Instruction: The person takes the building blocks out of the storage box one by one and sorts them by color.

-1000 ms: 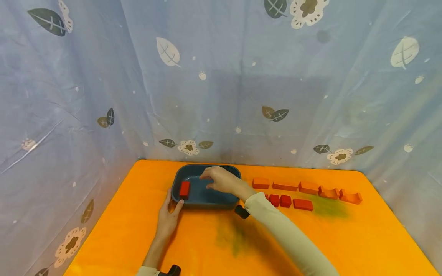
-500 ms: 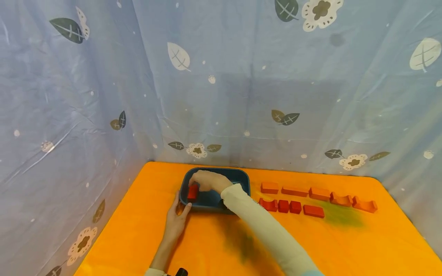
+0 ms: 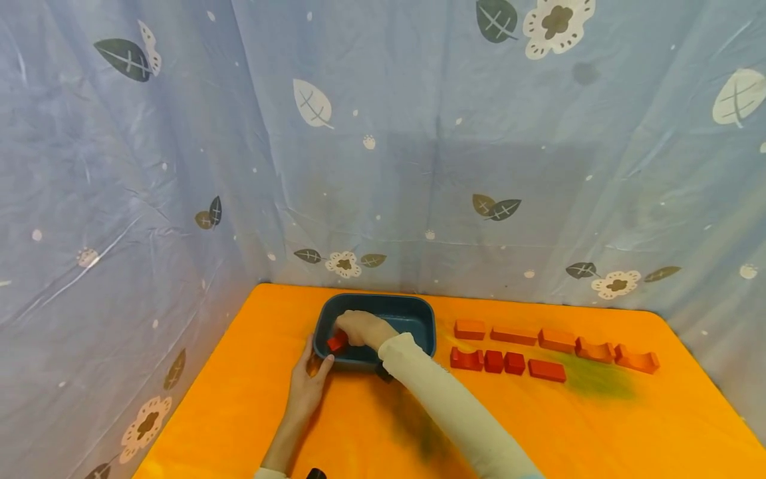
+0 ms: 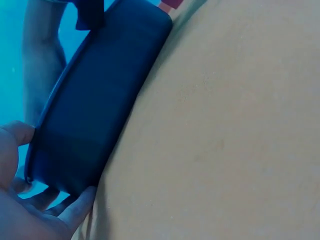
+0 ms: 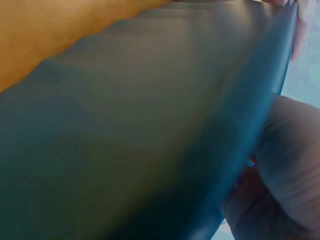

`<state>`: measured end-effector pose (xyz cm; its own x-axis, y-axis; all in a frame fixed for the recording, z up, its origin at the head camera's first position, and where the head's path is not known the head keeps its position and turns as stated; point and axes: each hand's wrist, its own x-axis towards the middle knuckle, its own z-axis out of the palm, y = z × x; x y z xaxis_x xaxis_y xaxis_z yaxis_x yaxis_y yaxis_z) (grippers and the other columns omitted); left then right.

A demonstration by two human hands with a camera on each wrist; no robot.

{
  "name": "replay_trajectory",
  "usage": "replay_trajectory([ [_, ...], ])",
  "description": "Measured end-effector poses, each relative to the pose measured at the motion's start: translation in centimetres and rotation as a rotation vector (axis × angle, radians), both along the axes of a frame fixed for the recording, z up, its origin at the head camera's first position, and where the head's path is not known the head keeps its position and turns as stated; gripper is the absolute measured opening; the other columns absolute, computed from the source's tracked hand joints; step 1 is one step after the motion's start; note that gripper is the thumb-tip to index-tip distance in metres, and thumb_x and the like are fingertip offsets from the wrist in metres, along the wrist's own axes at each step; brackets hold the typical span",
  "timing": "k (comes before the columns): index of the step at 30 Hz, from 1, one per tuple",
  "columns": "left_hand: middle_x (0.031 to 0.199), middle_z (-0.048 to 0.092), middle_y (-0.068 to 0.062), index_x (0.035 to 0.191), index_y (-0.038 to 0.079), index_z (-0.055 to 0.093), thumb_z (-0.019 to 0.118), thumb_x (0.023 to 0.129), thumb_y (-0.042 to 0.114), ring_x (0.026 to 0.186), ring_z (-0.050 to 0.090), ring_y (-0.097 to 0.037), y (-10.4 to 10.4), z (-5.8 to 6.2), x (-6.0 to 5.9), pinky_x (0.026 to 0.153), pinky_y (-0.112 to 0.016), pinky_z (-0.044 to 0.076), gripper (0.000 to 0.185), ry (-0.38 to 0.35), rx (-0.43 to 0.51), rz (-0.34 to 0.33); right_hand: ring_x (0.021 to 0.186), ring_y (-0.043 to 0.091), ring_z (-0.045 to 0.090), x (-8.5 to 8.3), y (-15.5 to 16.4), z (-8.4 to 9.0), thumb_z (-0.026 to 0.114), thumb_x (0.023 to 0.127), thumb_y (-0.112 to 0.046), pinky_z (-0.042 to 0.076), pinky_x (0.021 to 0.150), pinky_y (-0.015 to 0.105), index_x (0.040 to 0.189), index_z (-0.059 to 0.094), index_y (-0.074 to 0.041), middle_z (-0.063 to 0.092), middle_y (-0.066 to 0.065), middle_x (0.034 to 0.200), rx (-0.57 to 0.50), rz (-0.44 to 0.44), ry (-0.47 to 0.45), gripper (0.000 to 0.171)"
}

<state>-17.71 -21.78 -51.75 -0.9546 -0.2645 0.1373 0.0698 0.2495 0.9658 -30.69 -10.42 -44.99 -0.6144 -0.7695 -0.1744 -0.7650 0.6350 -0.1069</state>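
**Desk:** What do the fingers have?

**Me:** From my feed, the right hand point(image 3: 359, 328) is curled over a red block point(image 3: 337, 342) inside the dark blue bin point(image 3: 419, 313), fingers bent down round it and grasping it at the bin's left end. The block sits tilted, its long axis running from near-left to far-right, one end lifted toward the hand.

**Desk:** And the other hand?

**Me:** The left hand point(image 3: 308, 382) lies on the orange table point(image 3: 598, 432), fingers fairly straight, thumb and fingertips against the bin's near-left corner. The left wrist view shows the same: fingers point(image 4: 75, 210) under the bin's corner point(image 4: 100, 110), thumb on its end wall.

**Desk:** Right wrist view?

**Me:** Mostly the bin's wall, too close and blurred to read the block.

**Desk:** Count what is outside the bin

**Me:** I count nine blocks right of the bin in two rows. The far row point(image 3: 556, 339) has five orange ones, long axes left to right. The near row point(image 3: 505, 362) has four red ones. One bin, one block in it, as far as I can see
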Motion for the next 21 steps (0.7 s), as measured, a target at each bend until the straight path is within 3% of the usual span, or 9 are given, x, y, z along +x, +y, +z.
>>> replay_trajectory([
  [6,0.159,0.023,-0.02,0.155,-0.001,0.018,0.059,0.099,0.016,0.143,0.027,-0.039,-0.2,0.4,0.4,0.115,-0.052,0.026,0.071,-0.008,0.0,-0.004,0.08,0.01,0.063,-0.2,1.1,1.3,0.081,0.079,-0.006,0.053,0.076,0.018,0.102,0.077,-0.013,0.072,-0.003,0.095,-0.089,0.029,0.017,0.024],
  [12,0.159,0.021,-0.022,0.156,0.0,0.017,0.06,0.099,0.018,0.142,0.027,-0.042,-0.5,0.7,0.7,0.114,-0.054,0.027,0.073,-0.01,-0.002,0.004,0.087,0.013,0.065,0.1,3.0,3.2,0.08,0.081,-0.012,0.053,0.079,0.02,0.105,0.077,-0.013,0.072,-0.002,0.102,-0.155,0.046,0.048,0.024],
  [21,0.159,0.022,-0.021,0.155,0.0,0.018,0.06,0.099,0.018,0.142,0.029,-0.041,0.2,0.4,0.3,0.115,-0.053,0.027,0.073,0.007,0.007,-0.011,0.09,0.018,0.069,0.2,8.4,3.8,0.076,0.083,-0.004,0.056,0.078,0.02,0.113,0.073,-0.004,0.071,0.009,0.111,-0.505,0.043,-0.149,0.03],
])
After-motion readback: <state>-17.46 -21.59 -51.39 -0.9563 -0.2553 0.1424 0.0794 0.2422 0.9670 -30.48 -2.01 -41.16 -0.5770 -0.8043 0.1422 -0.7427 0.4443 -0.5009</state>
